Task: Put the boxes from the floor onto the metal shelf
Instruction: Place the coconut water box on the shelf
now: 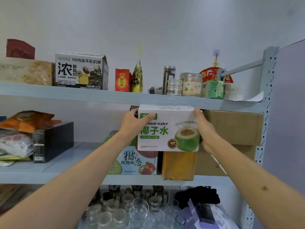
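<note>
While both hands, left hand (132,120) and right hand (205,128), gripped the coconut water box (166,129), I'd have slid it level onto the kiwi box (138,162).

**Coconut water box at the middle shelf**

The white coconut water box (166,129), printed with green lettering and a cut green coconut, stands upright just under the metal shelf's (115,96) upper board, atop the kiwi box (138,162) and orange box (179,165).
</note>
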